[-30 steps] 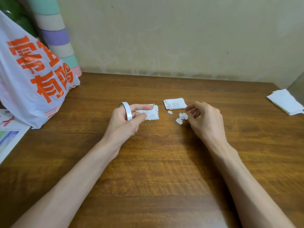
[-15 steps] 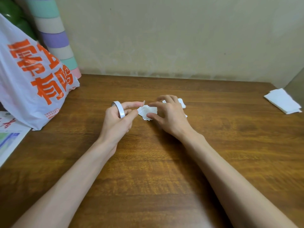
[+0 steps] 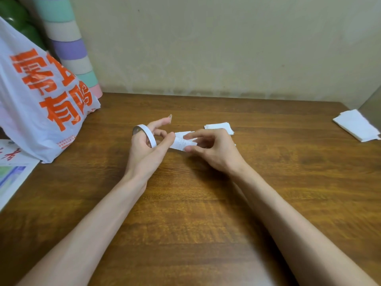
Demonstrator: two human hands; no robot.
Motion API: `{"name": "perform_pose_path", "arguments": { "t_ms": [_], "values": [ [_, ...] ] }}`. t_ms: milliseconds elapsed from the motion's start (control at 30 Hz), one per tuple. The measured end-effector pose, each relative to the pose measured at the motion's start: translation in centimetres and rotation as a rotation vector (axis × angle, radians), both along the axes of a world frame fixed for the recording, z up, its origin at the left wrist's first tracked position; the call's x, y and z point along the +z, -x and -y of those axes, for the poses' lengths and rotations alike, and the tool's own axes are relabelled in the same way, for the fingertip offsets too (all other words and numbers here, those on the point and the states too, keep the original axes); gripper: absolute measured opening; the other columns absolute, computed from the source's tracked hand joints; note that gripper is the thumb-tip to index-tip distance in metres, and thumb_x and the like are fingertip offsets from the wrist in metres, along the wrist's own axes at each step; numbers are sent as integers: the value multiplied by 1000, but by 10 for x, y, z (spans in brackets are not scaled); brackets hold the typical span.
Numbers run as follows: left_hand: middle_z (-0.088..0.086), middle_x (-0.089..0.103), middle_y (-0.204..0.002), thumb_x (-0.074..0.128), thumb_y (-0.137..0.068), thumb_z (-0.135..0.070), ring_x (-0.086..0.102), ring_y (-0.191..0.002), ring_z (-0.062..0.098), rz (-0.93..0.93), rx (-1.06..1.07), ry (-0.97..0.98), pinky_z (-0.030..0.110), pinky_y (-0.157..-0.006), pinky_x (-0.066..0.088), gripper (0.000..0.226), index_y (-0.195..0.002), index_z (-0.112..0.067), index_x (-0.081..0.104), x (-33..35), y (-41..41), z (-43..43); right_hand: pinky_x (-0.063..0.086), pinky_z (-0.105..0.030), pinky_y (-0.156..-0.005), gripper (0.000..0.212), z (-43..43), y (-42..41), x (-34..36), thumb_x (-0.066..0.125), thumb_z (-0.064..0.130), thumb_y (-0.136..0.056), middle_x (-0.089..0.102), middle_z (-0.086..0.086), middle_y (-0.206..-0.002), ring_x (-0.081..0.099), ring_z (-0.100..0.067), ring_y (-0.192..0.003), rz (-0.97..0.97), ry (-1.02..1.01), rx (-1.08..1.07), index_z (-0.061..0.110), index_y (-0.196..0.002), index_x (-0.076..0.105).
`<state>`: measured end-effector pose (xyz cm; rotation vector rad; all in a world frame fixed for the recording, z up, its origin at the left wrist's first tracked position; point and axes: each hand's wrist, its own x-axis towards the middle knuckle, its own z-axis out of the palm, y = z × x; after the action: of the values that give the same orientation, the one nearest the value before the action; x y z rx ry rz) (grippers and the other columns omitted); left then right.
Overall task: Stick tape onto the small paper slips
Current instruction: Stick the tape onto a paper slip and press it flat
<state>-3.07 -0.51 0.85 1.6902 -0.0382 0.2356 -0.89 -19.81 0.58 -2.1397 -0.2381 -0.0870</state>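
A thin white tape roll [image 3: 146, 134] hangs around the fingers of my left hand [image 3: 148, 149], whose index finger points up and forward. The thumb of that hand meets the left end of a small printed paper slip [image 3: 180, 142]. My right hand [image 3: 212, 149] pinches the slip's right end between thumb and fingers, just above the wooden table [image 3: 206, 203]. Behind my right hand lies a small stack of white slips [image 3: 219, 126]. Other scraps are hidden under my hands.
A white plastic bag with orange characters [image 3: 39, 100] stands at the left, with printed leaflets [image 3: 12, 174] below it. Pastel striped rolls [image 3: 72, 50] lean in the back left corner. Folded white paper [image 3: 356, 126] lies at the far right edge. A wall closes the back.
My right hand has moved left from the scraps to the slip at my left hand and taken hold of it. The slip now stretches between both hands, lifted slightly.
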Motion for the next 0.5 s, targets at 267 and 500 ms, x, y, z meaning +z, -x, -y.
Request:
{"name": "perform_pose_path", "arguments": {
  "t_ms": [267,500],
  "values": [
    [-6,62,-88,70,-98,-19,51,-65,5,-30,-81,24,10,-53,40,21,-111,-32,80,4,4,4,55,-25,-80,23,27,12,13,90,18,-83,78,6,-79,72,-7,-74,-239,55,73,24,-96,73],
    [-17,54,-69,68,-99,-18,45,-59,5,-53,-131,41,13,-49,34,19,-108,-28,81,3,4,5,42,-21,-65,22,26,17,6,73,31,-98,64,15,-66,57,0,-64,-110,230,-13,26,-77,74]
  ]
}}
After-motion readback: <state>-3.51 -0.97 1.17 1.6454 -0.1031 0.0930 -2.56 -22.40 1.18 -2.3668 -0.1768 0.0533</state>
